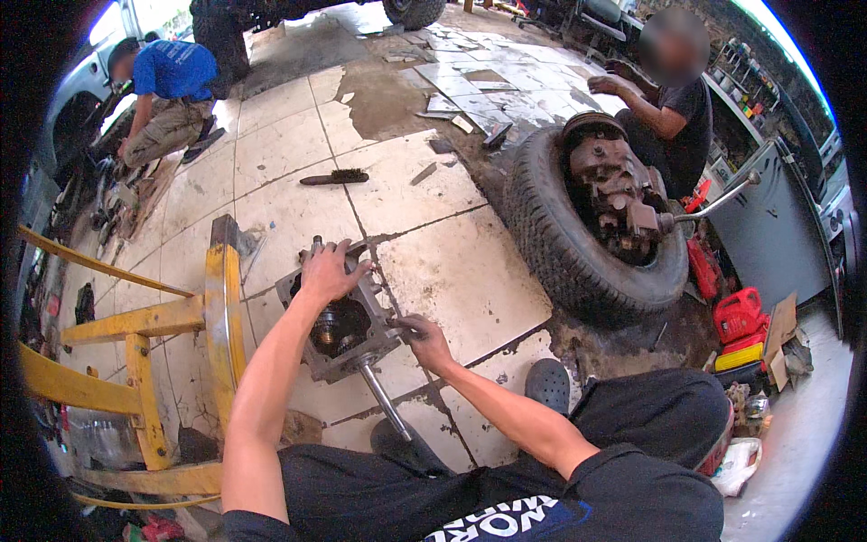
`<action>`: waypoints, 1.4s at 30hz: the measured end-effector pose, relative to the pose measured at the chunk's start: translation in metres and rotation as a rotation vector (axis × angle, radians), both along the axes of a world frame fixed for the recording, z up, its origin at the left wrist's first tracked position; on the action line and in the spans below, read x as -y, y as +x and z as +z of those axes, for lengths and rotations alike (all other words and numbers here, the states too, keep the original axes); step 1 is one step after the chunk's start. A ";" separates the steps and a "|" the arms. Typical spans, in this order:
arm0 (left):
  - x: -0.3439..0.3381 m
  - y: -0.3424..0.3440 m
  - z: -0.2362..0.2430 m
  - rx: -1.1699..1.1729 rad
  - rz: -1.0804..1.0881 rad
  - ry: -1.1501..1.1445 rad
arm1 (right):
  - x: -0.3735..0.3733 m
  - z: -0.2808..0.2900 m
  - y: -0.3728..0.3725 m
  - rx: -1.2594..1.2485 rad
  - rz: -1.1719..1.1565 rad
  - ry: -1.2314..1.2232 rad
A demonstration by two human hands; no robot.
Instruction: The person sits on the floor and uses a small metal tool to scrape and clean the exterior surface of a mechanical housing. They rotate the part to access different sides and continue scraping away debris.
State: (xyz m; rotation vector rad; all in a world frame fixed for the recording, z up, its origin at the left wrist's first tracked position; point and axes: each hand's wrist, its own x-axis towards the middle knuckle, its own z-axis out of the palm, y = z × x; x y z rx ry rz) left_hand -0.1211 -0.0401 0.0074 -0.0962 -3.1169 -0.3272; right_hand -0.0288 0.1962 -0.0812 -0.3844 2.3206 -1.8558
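My L hand (330, 274) is on the far edge of the metal housing (376, 307), thumb & fingers spread apart. R hand (424, 341) is at its R side, fingers bent tog. at the edge; can't tell if they're clamped on it. Housing's on the tiled floor (461, 271) in front of me, gears (332, 330) showing inside, shaft (384, 397) sticking out twd me. Yellow stand (222, 307) to L, brush (334, 177) beyond, tyre (555, 230) w/ greasy gearbox (614, 176) to R.

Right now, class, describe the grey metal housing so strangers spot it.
Find the yellow metal frame at left. Right of it, under the left hand, lies the boxy housing. Its silvery shaft runs straight, unlike the bent lever on the rusty brown assembly.
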 end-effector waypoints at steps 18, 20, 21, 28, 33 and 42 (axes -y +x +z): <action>-0.005 0.008 0.036 -0.336 -0.004 0.005 | -0.009 -0.004 0.004 -0.089 0.015 0.033; -0.006 0.009 0.041 -0.252 -0.010 -0.013 | -0.022 -0.021 0.005 -0.011 0.075 0.010; -0.001 0.011 0.046 -0.244 -0.041 -0.026 | -0.015 -0.015 0.001 0.000 0.064 0.047; -0.020 0.027 0.081 -0.167 -0.130 -0.097 | -0.041 -0.042 -0.019 0.012 0.187 0.157; -0.010 0.062 0.111 0.069 0.054 -0.075 | -0.025 -0.010 -0.050 0.203 0.113 -0.013; -0.035 0.111 0.102 0.598 0.385 -0.037 | 0.002 -0.022 -0.006 0.240 0.069 -0.246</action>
